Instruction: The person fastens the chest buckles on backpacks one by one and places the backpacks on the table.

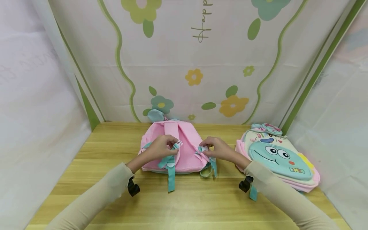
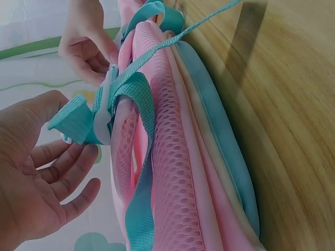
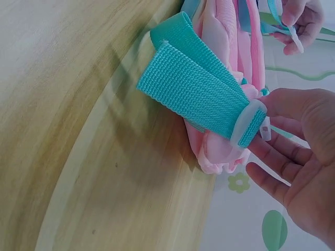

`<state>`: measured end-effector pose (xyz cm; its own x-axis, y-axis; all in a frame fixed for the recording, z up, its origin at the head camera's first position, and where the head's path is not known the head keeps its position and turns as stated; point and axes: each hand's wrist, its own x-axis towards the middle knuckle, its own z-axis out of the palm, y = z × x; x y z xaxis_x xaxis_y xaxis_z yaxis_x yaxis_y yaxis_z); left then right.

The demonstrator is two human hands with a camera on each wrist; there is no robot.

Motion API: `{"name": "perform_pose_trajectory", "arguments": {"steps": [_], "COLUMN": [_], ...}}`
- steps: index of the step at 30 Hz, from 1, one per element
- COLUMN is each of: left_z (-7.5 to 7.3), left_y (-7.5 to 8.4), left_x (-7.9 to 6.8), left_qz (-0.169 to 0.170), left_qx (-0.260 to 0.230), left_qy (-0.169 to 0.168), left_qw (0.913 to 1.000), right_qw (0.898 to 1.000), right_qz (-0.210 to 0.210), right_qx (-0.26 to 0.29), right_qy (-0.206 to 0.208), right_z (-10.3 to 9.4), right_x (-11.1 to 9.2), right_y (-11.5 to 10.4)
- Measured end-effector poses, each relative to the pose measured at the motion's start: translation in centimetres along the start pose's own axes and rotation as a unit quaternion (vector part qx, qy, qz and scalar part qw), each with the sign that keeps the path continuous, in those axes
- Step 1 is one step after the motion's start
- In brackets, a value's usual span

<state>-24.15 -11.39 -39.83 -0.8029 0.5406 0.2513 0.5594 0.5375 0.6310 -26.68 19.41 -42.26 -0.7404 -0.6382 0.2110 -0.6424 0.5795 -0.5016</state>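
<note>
A pink backpack (image 1: 188, 161) with teal trim lies on the table, its mesh back panel and shoulder straps facing up. My left hand (image 1: 161, 147) pinches a white plastic buckle half (image 1: 179, 144) on teal webbing at the left strap. At the right strap, my right hand (image 1: 217, 149) pinches another white buckle piece (image 3: 249, 121), threaded with a folded teal webbing strap (image 3: 193, 89). The two pieces are apart, with the pink panel between them. A loose teal strap end (image 1: 171, 180) hangs over the bag's near edge onto the table.
A second backpack (image 1: 280, 159), with a teal smiling-face pocket, lies on the right of the wooden table (image 1: 184, 207). A small round light-blue pouch (image 1: 156, 115) sits at the pink bag's far edge. Printed fabric walls (image 1: 172, 54) stand behind and on both sides.
</note>
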Motion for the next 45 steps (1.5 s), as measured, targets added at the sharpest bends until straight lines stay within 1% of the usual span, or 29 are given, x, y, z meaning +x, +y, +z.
{"name": "perform_pose_trajectory", "arguments": {"steps": [9,14,19,25,33,39,45], "left_z": [-0.8,-1.3,-1.8,-2.3,-2.3,-2.4,-2.5], "left_y": [-1.4,-1.9,-2.3,-2.9,-3.7,-4.1,-4.6], "left_x": [0.6,0.9,0.9,1.1,1.1,1.0,1.3], "left_qz": [0.009,0.012,-0.001,-0.005,0.004,0.014,0.012], "left_qx": [-0.026,-0.035,-0.061,-0.081,-0.113,-0.123,-0.125], "left_qy": [-0.039,-0.060,-0.074,-0.072,-0.083,-0.082,-0.088], "left_qw": [0.9989,0.9975,0.9954,0.9941,0.9901,0.9889,0.9882], "right_qw": [0.999,0.997,0.995,0.990,0.985,0.982,0.985], "right_qz": [-0.026,-0.022,-0.009,-0.013,0.010,0.020,0.033], "right_qx": [0.035,0.070,0.099,0.138,0.172,0.184,0.169], "right_qy": [0.021,0.015,0.022,0.034,0.030,0.023,0.022], "right_z": [0.2,0.1,0.3,0.4,0.8,1.9,2.8], "right_x": [0.2,0.5,0.8,1.6,2.2,2.5,2.9], "right_y": [0.1,-0.1,-0.5,-1.5,-2.7,-3.0,-3.0]}}
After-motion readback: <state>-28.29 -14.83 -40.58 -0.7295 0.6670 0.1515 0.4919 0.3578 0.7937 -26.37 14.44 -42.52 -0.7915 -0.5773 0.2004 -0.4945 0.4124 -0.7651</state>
